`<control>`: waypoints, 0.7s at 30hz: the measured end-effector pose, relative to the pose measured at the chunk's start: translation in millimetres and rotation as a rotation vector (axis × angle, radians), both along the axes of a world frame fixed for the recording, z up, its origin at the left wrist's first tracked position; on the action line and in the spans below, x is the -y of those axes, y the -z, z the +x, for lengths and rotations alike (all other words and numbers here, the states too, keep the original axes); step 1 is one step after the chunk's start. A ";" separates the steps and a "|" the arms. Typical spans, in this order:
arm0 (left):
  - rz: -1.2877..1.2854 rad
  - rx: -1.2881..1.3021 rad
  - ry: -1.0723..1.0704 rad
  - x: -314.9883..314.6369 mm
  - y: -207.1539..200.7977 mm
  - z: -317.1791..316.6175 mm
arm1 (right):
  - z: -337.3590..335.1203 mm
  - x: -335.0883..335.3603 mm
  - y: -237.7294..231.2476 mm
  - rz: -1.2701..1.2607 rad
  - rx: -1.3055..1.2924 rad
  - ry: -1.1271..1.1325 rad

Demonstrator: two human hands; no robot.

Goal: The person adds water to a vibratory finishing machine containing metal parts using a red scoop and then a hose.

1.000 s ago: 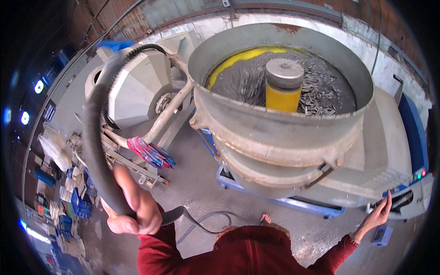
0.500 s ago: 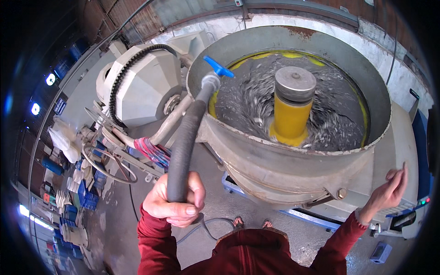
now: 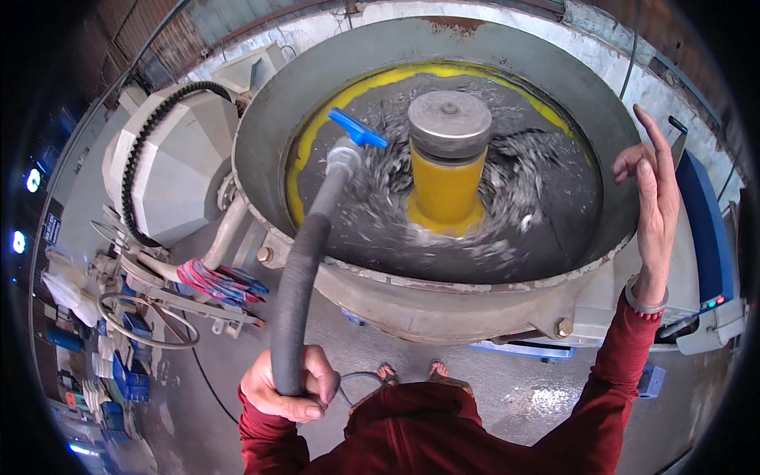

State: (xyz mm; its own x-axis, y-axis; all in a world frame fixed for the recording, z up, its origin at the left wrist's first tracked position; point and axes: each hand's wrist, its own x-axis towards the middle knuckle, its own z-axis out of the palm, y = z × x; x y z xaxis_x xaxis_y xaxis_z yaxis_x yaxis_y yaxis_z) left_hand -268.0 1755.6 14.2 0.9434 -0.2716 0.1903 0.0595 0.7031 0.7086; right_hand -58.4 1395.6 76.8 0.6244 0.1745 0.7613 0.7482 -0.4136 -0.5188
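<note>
My left hand [image 3: 289, 388] is wrapped round a dark hose [image 3: 305, 261]. The hose has a grey end fitting with a blue valve handle [image 3: 358, 129] and reaches over the rim of a large round tub [image 3: 265, 158]. Inside the tub, small grey pieces [image 3: 372, 229] swirl in a blur round a yellow centre post [image 3: 447, 186] with a metal cap. A yellow band lines the tub's inner wall. Raised at the tub's right rim is my right hand [image 3: 653, 190], its fingers apart and nothing in it. Whether it touches the rim, I cannot tell.
A pale faceted drum [image 3: 178, 154] with a black toothed ring stands left of the tub. A pink and blue cloth [image 3: 222, 283] hangs on its frame. Blue crates [image 3: 131, 376] stand at far left. A blue machine panel [image 3: 704, 229] rises at right; a cable trails over the floor.
My right hand has risen from low at the right to the tub's right rim. The tub sits further left and nearer in view. My left hand keeps its hold on the hose.
</note>
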 end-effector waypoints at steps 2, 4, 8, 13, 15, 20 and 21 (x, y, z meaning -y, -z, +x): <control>-0.057 -0.013 -0.030 -2.0 4.7 2.7 | 0.2 -2.1 1.5 -0.033 -0.027 0.003; -0.093 -0.022 -0.053 -3.9 8.8 2.8 | 2.7 -5.8 0.0 -0.069 -0.061 -0.021; -0.039 0.089 -0.101 -7.8 18.3 5.6 | 4.2 -13.1 -6.5 -0.154 -0.137 -0.053; -0.064 0.139 -0.117 0.0 27.2 13.8 | 6.7 -22.0 0.7 -0.245 -0.278 0.003; 0.058 0.405 -0.180 -6.9 46.0 21.0 | 12.2 -20.0 3.8 -0.206 -0.257 0.002; 0.084 0.444 0.066 -13.2 54.7 32.6 | 9.1 -19.4 2.6 -0.141 -0.316 0.038; 0.129 0.473 0.139 -18.1 54.0 40.8 | 8.9 -18.4 3.0 -0.126 -0.317 0.050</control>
